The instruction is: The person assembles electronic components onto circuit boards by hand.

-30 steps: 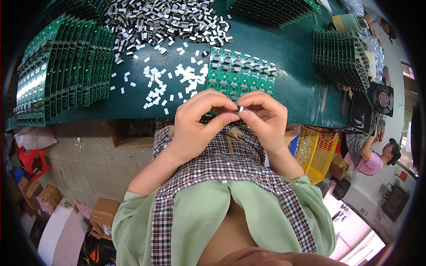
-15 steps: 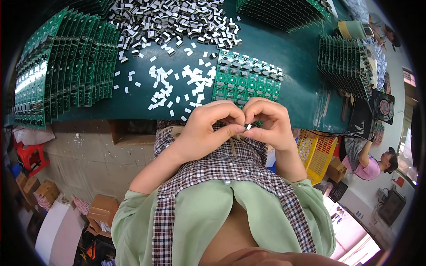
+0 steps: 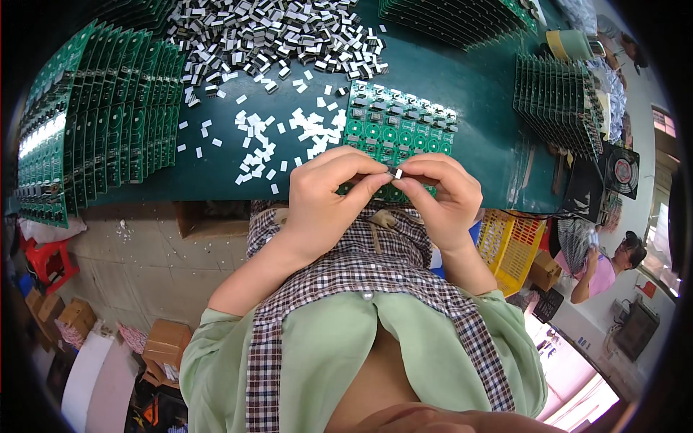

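Between the fingertips of both hands is a small black electronic component with a white face (image 3: pixel 396 173). My left hand (image 3: pixel 328 195) pinches its left side with thumb and forefinger. My right hand (image 3: pixel 444 198) closes thumb and forefinger on the right, at the white end. Just beyond the fingers lies a green circuit board panel (image 3: pixel 397 136) carrying rows of parts and round markings; the hands cover its near part. Many small white rectangular pieces (image 3: pixel 312 128) are scattered left of the panel. Behind them is a large heap of similar black-and-white components (image 3: pixel 267 36).
Upright rows of circuit boards stand at the left (image 3: pixel 108 123), far right (image 3: pixel 462 18) and right (image 3: pixel 556 101) of the green table (image 3: pixel 216 169). A black fan (image 3: pixel 622 178) is at the right edge. Below are a yellow crate (image 3: pixel 509 249) and a red stool (image 3: pixel 50 261). Another person (image 3: pixel 603 270) is at the right.
Both hands have moved slightly away from my body, over the near part of the panel, still holding the component. My right fingers have straightened somewhat. The person at the right has shifted posture.
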Demonstrator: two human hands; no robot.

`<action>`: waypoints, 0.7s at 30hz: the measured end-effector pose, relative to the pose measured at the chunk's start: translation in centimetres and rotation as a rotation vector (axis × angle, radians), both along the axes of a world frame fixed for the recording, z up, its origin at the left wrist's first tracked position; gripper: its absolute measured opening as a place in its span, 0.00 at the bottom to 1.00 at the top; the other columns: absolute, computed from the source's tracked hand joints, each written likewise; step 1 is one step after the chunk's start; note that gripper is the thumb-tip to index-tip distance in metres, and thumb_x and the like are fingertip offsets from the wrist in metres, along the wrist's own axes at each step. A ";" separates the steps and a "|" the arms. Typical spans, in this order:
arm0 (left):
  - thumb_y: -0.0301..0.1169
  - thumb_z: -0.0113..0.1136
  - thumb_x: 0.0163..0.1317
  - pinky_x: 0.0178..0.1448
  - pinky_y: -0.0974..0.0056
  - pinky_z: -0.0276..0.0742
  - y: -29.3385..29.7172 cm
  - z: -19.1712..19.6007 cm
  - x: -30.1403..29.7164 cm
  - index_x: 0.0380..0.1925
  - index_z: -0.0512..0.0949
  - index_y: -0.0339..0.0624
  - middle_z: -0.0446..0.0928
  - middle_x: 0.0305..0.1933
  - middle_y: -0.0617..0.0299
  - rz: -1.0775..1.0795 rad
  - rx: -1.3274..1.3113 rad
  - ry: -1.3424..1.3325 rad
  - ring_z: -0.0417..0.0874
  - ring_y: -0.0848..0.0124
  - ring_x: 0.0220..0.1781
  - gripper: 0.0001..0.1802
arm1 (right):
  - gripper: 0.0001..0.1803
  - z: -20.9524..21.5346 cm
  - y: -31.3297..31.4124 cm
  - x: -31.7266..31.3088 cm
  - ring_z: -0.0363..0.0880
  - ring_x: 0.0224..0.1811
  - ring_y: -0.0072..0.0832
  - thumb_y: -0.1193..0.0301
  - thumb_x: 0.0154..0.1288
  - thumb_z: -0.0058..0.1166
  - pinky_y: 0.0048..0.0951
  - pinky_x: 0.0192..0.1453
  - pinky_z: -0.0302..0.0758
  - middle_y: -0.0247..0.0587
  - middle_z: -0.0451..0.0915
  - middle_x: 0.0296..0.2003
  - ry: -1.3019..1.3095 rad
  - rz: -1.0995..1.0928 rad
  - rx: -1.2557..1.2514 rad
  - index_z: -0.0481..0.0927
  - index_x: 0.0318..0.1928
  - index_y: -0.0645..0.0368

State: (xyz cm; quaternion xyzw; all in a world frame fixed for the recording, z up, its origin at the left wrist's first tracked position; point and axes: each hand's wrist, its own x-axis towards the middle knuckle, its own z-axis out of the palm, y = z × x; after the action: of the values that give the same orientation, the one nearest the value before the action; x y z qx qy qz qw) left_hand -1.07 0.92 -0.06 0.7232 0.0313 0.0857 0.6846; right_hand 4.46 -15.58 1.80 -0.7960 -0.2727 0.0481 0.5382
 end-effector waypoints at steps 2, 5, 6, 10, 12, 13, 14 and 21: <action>0.19 0.63 0.52 0.40 0.70 0.79 0.2 0.3 0.4 0.31 0.80 0.32 0.80 0.35 0.57 -0.026 0.016 0.019 0.82 0.73 0.35 0.05 | 0.10 -0.1 -0.1 0.1 0.81 0.35 0.27 0.83 0.49 0.63 0.24 0.38 0.81 0.44 0.81 0.34 0.017 -0.026 0.006 0.81 0.35 0.66; 0.19 0.64 0.51 0.40 0.71 0.79 0.1 0.7 1.3 0.30 0.80 0.32 0.80 0.33 0.58 -0.052 -0.030 0.065 0.81 0.73 0.35 0.05 | 0.09 0.3 -0.1 0.7 0.81 0.37 0.27 0.83 0.50 0.63 0.24 0.41 0.82 0.44 0.80 0.35 0.127 -0.041 0.060 0.81 0.35 0.67; 0.19 0.64 0.51 0.40 0.71 0.78 0.1 0.7 1.5 0.30 0.80 0.32 0.79 0.32 0.58 -0.027 -0.041 0.031 0.81 0.73 0.34 0.05 | 0.09 0.5 -0.1 0.7 0.81 0.38 0.27 0.83 0.51 0.62 0.25 0.42 0.82 0.44 0.80 0.36 0.156 -0.043 0.072 0.81 0.36 0.68; 0.19 0.63 0.52 0.37 0.71 0.77 0.4 0.4 1.4 0.30 0.79 0.32 0.78 0.32 0.58 -0.048 0.099 -0.071 0.80 0.72 0.33 0.05 | 0.09 0.4 -0.3 0.8 0.81 0.38 0.27 0.83 0.51 0.62 0.25 0.42 0.82 0.44 0.80 0.36 0.140 -0.026 0.056 0.80 0.36 0.68; 0.19 0.63 0.51 0.36 0.70 0.76 0.3 0.4 1.5 0.29 0.78 0.32 0.78 0.31 0.58 -0.051 0.060 -0.051 0.80 0.71 0.32 0.05 | 0.09 0.2 -0.2 0.8 0.81 0.37 0.26 0.83 0.51 0.62 0.24 0.41 0.82 0.44 0.80 0.36 0.157 -0.042 0.095 0.81 0.36 0.68; 0.19 0.63 0.51 0.35 0.69 0.75 0.3 0.5 1.5 0.28 0.78 0.32 0.78 0.31 0.59 -0.054 0.021 -0.031 0.80 0.71 0.32 0.04 | 0.09 0.2 -0.2 0.8 0.81 0.37 0.26 0.83 0.51 0.62 0.24 0.41 0.82 0.44 0.80 0.36 0.159 -0.042 0.094 0.81 0.36 0.68; 0.19 0.63 0.51 0.35 0.69 0.75 0.3 0.5 1.5 0.28 0.78 0.32 0.78 0.31 0.59 -0.053 0.020 -0.029 0.80 0.71 0.32 0.04 | 0.09 0.2 -0.2 0.8 0.81 0.37 0.26 0.83 0.51 0.62 0.24 0.41 0.82 0.43 0.80 0.36 0.165 -0.047 0.091 0.80 0.36 0.68; 0.21 0.57 0.56 0.43 0.64 0.72 2.9 0.6 3.9 0.35 0.76 0.33 0.77 0.35 0.56 0.127 0.319 -0.082 0.78 0.64 0.37 0.06 | 0.09 -0.7 -1.1 4.6 0.81 0.32 0.30 0.81 0.52 0.60 0.26 0.35 0.77 0.41 0.79 0.33 -0.425 -0.093 -0.387 0.81 0.36 0.61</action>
State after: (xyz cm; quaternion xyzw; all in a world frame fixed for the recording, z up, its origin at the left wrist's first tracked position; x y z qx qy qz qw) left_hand 2.84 3.86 0.50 0.8152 0.0351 0.1618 0.5551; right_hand 9.06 -16.66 1.14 -0.8877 -0.3283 -0.0935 0.3089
